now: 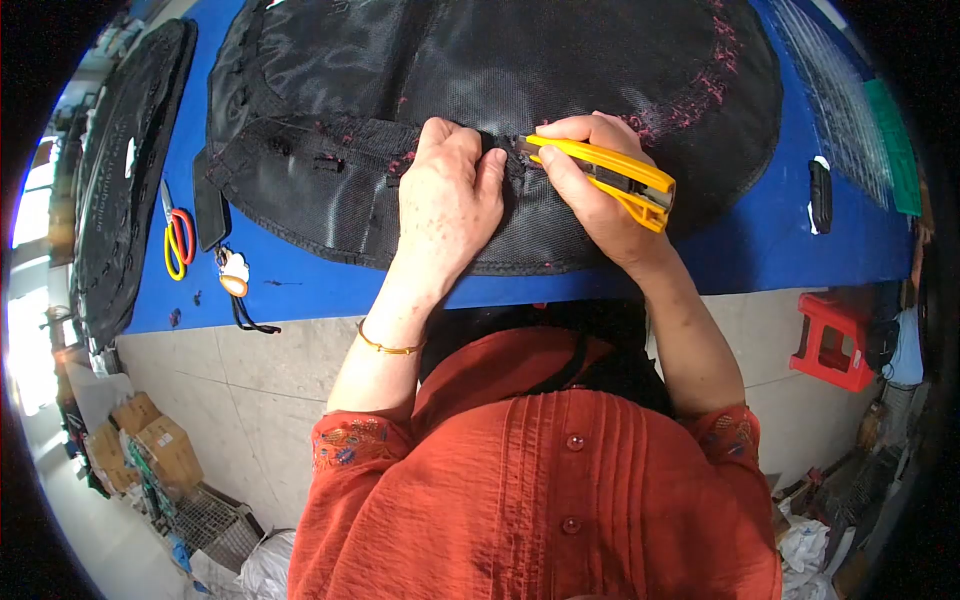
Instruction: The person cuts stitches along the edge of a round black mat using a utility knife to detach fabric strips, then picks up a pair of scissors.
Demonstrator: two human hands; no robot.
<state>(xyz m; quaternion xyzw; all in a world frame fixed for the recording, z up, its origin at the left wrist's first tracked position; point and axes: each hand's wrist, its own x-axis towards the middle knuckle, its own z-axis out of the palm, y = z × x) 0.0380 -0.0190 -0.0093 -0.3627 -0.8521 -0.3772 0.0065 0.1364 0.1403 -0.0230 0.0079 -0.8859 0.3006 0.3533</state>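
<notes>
A large round black mesh piece (480, 90) lies over the blue table, with pink thread bits along its seams. My left hand (447, 190) is closed on a folded black band (370, 145) of this piece, its thumb against the seam. In my right hand (600, 185) is a yellow utility knife (630, 175), its handle angled down to the right. The knife's front end points left and meets the black seam close to my left thumb. How much blade is out cannot be made out.
On the blue table (310, 290), scissors with red and yellow handles (178, 240), a black phone-like object (210, 205) and a keyring charm (235, 270) lie left. Stacked black mesh pieces (130, 180) stand far left. A small black object (820, 197) lies right; a red stool (832, 342) is below.
</notes>
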